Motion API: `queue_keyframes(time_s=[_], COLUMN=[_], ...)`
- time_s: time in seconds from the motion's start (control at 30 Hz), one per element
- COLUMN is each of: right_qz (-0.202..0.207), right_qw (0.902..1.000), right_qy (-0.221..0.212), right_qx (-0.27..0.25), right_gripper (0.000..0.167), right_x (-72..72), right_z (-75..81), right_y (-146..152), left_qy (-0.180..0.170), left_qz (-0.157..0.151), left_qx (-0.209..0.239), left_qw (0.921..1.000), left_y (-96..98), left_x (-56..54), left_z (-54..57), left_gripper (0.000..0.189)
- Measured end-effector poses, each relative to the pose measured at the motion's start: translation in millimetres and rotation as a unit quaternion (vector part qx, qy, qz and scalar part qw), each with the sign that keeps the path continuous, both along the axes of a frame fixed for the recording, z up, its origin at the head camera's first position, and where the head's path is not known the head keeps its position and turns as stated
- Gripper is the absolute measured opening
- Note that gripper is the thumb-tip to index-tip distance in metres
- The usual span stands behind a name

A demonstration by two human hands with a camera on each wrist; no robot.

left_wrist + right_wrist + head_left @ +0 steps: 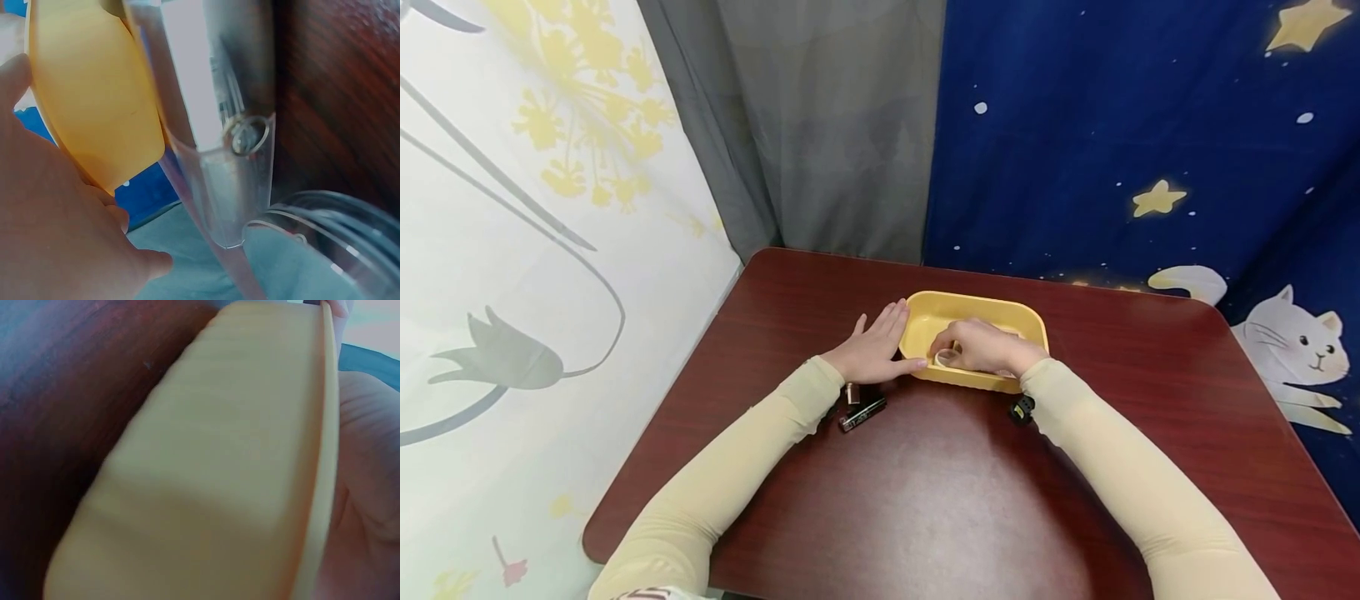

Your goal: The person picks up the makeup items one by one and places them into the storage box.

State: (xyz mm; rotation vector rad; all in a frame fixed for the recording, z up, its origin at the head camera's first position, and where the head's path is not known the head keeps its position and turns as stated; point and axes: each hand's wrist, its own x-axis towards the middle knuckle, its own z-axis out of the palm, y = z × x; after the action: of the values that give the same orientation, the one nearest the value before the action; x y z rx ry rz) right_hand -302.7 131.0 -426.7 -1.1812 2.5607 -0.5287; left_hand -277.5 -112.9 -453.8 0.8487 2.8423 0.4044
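Observation:
A yellow basket (pixel 973 381) stands on the dark red table. My left hand (pixel 880 346) rests against its left end, fingers straight and the thumb over the near rim. Reaching inside, my right hand (pixel 981 343) pinches a small round pale-rimmed case (pixel 947 358) near the front left corner. The basket's side wall (pixel 206 456) hides that hold in the right wrist view. By my left wrist lie a dark shiny cosmetic tube (pixel 862 413) and a smaller brownish tube (pixel 852 394). Close up, the left wrist view has a clear-ended tube (pixel 219 125) and a round clear-edged case (pixel 331 244).
The reddish-brown table (pixel 925 500) has rounded corners. Behind it hang a grey curtain (pixel 842 125) and a blue curtain with stars (pixel 1075 150). A white patterned cloth (pixel 550 292) borders the left side. A small black device (pixel 1022 409) sits at my right wrist.

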Motion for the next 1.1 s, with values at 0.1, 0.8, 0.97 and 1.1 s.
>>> queue_keyframes(time_s=[0.1,0.8,0.97,1.1], right_qz=[-0.002,-0.026,-0.04,-0.04], right_qw=[0.9999,0.9994,0.9983,0.9974], right_qy=[0.013,0.007,0.014,0.03], right_qx=[0.002,-0.024,-0.04,-0.053], right_gripper=[0.019,0.018,0.024,0.025], right_x=[-0.7,6.0,8.5,12.7], right_z=[-2.9,-1.2,-0.1,-0.2], right_y=[-0.5,3.3,5.1,6.6], left_qy=[0.005,-0.004,-0.004,-0.003], left_qz=[0.001,-0.001,0.001,0.003], left_qx=[0.002,0.002,0.004,0.006], left_qw=[1.0,1.0,1.0,1.0], left_y=[0.3,1.6,0.9,0.2], left_x=[-0.1,-1.2,-1.1,-1.3], left_z=[0.3,-0.2,-0.3,-1.0], left_gripper=[0.106,0.106,0.106,0.105])
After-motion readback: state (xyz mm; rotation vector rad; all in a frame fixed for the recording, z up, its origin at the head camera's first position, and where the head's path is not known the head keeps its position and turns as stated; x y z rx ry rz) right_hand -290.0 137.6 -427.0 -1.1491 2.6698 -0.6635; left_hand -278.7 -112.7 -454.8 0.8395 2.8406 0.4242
